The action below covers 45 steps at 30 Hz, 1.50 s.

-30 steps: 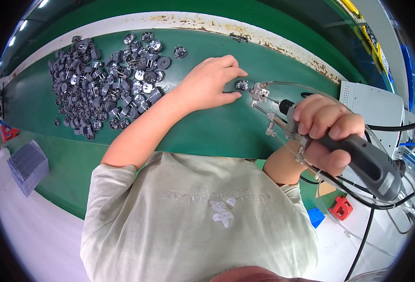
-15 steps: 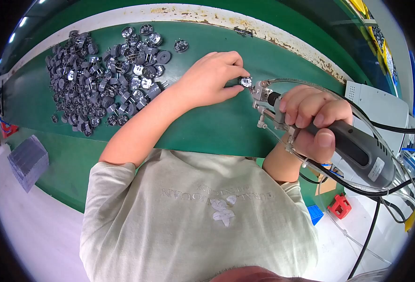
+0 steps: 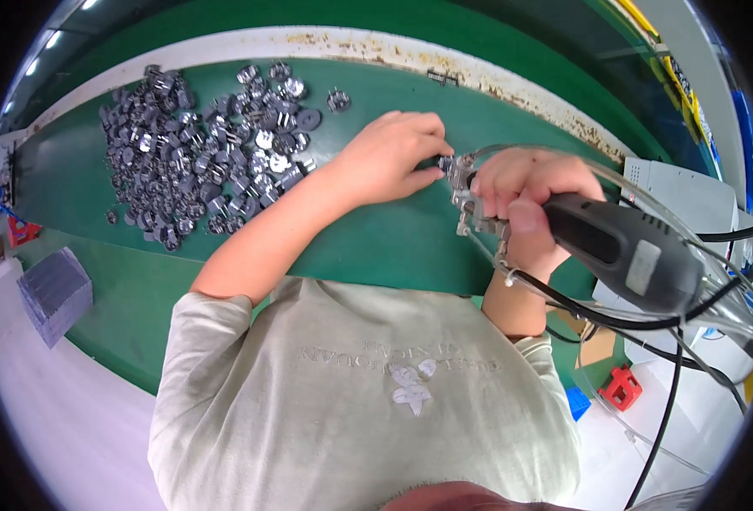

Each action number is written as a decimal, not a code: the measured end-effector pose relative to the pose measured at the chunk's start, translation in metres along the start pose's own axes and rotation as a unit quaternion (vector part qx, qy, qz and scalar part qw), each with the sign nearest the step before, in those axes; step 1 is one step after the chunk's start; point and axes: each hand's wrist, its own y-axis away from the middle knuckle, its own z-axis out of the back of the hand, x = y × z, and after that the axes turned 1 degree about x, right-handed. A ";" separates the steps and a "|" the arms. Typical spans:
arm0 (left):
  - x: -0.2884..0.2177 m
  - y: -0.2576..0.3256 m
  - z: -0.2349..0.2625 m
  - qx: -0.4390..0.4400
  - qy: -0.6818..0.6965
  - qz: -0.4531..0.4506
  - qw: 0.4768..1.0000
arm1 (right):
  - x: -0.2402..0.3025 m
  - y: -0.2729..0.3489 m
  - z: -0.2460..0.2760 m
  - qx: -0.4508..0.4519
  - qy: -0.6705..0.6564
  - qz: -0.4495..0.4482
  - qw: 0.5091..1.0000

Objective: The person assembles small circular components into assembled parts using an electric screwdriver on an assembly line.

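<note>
Finger and thumb of my left hand (image 3: pixel 393 160) pinch a small round dark part (image 3: pixel 443 162) with shiny metal, above the green bench. Wrapped round a grey hand-held power tool (image 3: pixel 628 247), my right hand (image 3: pixel 534 192) is closed on its grip. The tool's metal head (image 3: pixel 462 175) has small fittings and thin tubes, and its tip meets the pinched part; the exact contact is too small to make out. Left of my left forearm lies a wide heap of similar round dark parts (image 3: pixel 163 153), several with metal pins.
One loose round part (image 3: pixel 338 100) lies apart from the heap. A worn white ledge (image 3: pixel 351 44) runs along the bench's far edge. Grey equipment (image 3: pixel 679 200) stands at right, with black cables (image 3: pixel 668 409) hanging down. A red holder (image 3: pixel 621 387) is low at right; a grey box (image 3: pixel 55 289) is at left.
The tool in my right hand has moved left and turned, bringing its head up against the part. My left hand keeps its pinch. The whole view has shifted slightly.
</note>
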 end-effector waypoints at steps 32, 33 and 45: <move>-0.020 0.004 0.062 0.065 -0.310 0.124 0.940 | 0.017 0.011 0.015 -0.094 -0.065 0.068 0.991; -0.024 0.001 0.053 0.062 -0.272 0.098 0.955 | 0.017 0.011 0.014 -0.091 -0.073 0.066 0.991; -0.013 -0.001 0.009 0.018 -0.085 0.038 0.996 | 0.009 0.008 0.022 -0.039 -0.050 0.063 0.996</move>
